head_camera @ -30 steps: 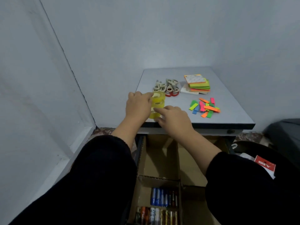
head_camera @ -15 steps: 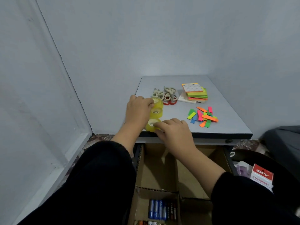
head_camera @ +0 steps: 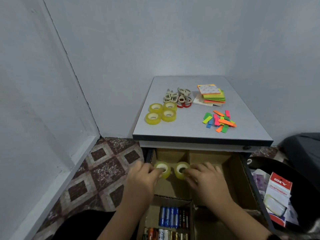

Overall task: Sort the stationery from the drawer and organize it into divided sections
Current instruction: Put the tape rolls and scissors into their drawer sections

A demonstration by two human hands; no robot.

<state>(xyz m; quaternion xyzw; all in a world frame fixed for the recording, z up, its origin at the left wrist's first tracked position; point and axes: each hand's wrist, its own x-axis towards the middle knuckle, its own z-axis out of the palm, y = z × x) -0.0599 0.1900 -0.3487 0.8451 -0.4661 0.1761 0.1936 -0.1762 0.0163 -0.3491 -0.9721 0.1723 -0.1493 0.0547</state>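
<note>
My left hand (head_camera: 144, 177) grips a yellow tape roll (head_camera: 163, 168) and my right hand (head_camera: 204, 177) grips a second yellow tape roll (head_camera: 181, 169). Both rolls hang side by side over the far-left cardboard section (head_camera: 171, 157) of the open drawer (head_camera: 242, 179). Several more yellow tape rolls (head_camera: 161, 113) lie grouped on the left of the grey tabletop (head_camera: 190, 130). Behind them sits a pile of scissors (head_camera: 178, 97). A stack of sticky-note pads (head_camera: 211, 96) and loose coloured paper strips (head_camera: 220, 121) lie on the table's right side.
The near-left drawer section holds several batteries (head_camera: 171, 217). Cardboard dividers split the drawer. A stationery packet (head_camera: 278, 200) lies in a dark container right of the drawer. Walls close in on the left and behind. Patterned floor (head_camera: 103, 170) lies to the left.
Both hands have left the tabletop, each with a tape roll, and have come down over the drawer's far-left section. The camera has tilted down and back.
</note>
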